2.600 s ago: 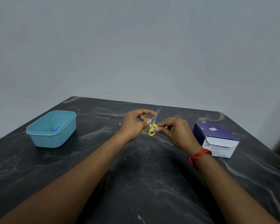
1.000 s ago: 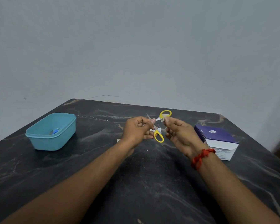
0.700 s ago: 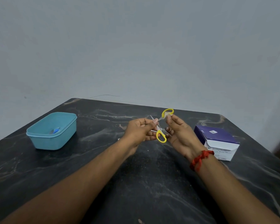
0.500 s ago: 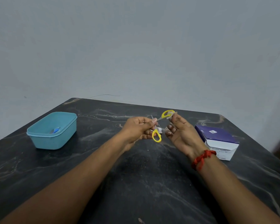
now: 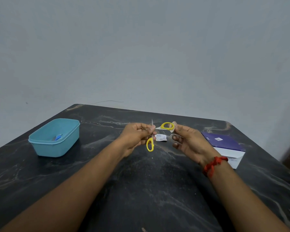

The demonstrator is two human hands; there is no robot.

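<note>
Dark marbled stone bench (image 5: 141, 190) nearest me. One red thread band (image 5: 213, 164) on the right wrist. Left hand (image 5: 136, 136) pinches one pair of small steel scissors (image 5: 163, 126) at the pivot, above the bench and splayed wide. One arm runs vertical, tip up, and the other points right. Two yellow plastic loops; right hand (image 5: 189, 141) holds the upper one at the thumb. One white packet (image 5: 160, 137) between hands; can't tell if held. One purple card box (image 5: 224, 143) right, one teal rounded tub (image 5: 55, 148) left.
</note>
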